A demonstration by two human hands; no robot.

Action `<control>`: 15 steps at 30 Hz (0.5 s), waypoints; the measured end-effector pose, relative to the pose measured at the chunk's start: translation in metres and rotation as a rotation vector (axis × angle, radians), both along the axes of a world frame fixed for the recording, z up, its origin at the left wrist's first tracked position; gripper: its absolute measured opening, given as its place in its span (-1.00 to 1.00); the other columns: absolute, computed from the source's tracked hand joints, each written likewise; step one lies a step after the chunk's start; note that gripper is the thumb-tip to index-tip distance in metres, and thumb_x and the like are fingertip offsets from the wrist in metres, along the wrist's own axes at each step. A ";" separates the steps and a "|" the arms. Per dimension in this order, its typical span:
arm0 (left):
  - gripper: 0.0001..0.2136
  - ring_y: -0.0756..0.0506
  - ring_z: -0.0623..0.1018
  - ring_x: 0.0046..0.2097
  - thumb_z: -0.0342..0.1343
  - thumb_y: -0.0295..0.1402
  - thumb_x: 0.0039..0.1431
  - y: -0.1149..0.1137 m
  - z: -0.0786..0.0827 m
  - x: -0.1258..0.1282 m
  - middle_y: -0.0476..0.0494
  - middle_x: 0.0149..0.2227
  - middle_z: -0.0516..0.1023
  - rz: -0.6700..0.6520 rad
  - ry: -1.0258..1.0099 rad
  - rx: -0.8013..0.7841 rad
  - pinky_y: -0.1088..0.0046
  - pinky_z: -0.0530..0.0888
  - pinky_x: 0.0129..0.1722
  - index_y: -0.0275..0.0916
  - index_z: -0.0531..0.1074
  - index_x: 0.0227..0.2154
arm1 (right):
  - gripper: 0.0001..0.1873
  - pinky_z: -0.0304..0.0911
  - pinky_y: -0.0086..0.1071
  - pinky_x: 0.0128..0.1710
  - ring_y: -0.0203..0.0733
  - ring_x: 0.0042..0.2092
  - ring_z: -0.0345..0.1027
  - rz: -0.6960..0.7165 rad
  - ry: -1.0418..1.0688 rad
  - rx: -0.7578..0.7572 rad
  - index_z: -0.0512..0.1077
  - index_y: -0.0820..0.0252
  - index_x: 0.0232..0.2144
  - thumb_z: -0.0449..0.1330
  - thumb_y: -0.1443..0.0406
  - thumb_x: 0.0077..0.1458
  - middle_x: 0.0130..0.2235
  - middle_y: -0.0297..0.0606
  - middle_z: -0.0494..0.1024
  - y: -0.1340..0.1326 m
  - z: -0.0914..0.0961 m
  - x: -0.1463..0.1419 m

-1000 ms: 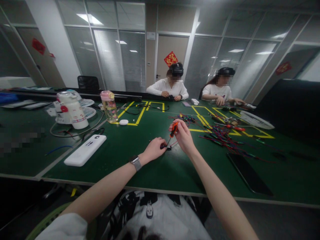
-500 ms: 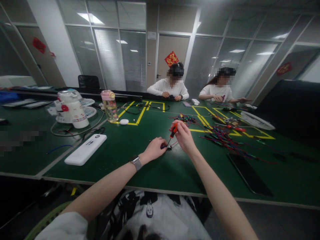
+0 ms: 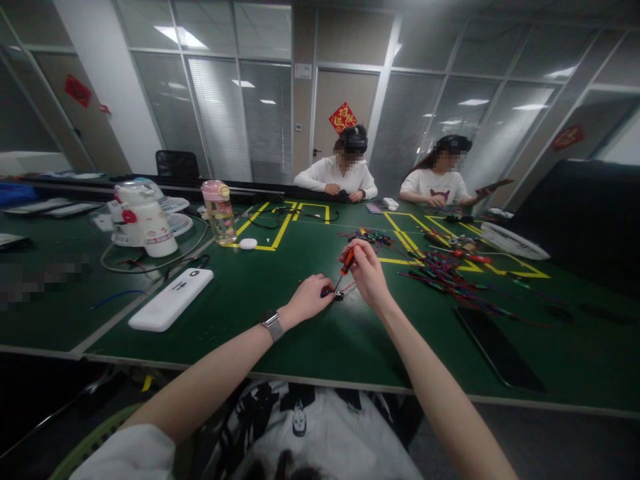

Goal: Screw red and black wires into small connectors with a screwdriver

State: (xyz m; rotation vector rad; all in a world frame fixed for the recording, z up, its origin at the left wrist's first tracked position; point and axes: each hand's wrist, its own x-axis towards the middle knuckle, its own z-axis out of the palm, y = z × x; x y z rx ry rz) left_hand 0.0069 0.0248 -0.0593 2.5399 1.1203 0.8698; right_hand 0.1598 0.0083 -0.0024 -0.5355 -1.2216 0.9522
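My right hand (image 3: 366, 270) is closed around the red and black handle of a screwdriver (image 3: 347, 261), which leans with its thin shaft pointing down and left. The tip meets a small dark connector (image 3: 339, 295) on the green tabletop. Pinched against that piece are the fingers of my left hand (image 3: 311, 297), which partly cover it. A thin red wire runs from the connector up toward my right hand. How the tip sits in the connector is too small to make out.
A bundle of red and blue wires (image 3: 450, 283) lies right of my hands, with a dark phone (image 3: 500, 350) nearer me. On the left are a white power bank (image 3: 171, 300), a pink-lided bottle (image 3: 220, 213) and a white jug (image 3: 153, 220). Two people sit across the table.
Both my hands and the screwdriver keep almost the same place. Across the table, the person at right has raised a flat dark object.
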 end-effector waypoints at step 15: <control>-0.92 -0.08 0.47 -0.25 0.09 -0.41 0.12 0.000 0.001 0.001 -0.11 -0.32 0.48 0.011 0.011 0.001 0.44 0.38 -0.24 -0.25 0.47 -0.39 | -0.74 0.29 -0.40 -0.26 -0.28 -0.30 0.33 0.070 -0.017 0.005 0.47 0.03 -0.17 0.16 0.09 0.13 -0.34 -0.35 0.43 0.000 -0.001 0.000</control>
